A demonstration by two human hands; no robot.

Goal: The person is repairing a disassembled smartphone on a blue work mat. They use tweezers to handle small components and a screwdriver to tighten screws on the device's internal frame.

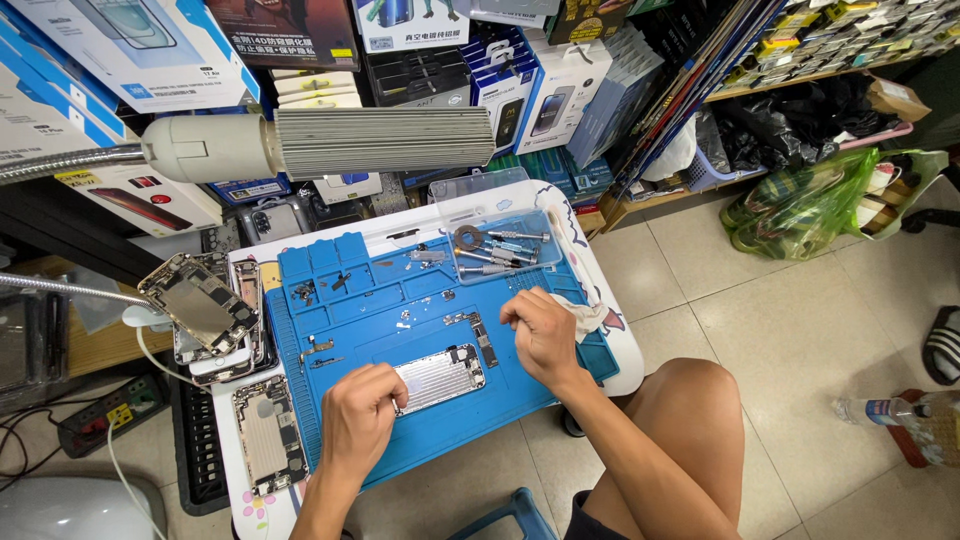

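A silver phone back housing [440, 377] lies flat on the blue repair mat [360, 300]. My left hand [358, 420] rests on the mat with its fingers on the housing's left end. Just right of the housing, my right hand [540, 330] hovers with fingers curled together; whether it pinches a small part I cannot tell. A narrow dark circuit board strip [478, 330] lies between the housing and my right hand. Small screws and brackets [318, 347] are scattered over the mat.
A clear plastic tray [500, 245] with screwdrivers and a tape ring sits at the mat's far edge. Opened phones [205, 310] are stacked left of the mat, another [265, 435] below. A desk lamp head [330, 143] hangs over the table. My knee [690, 400] is at right.
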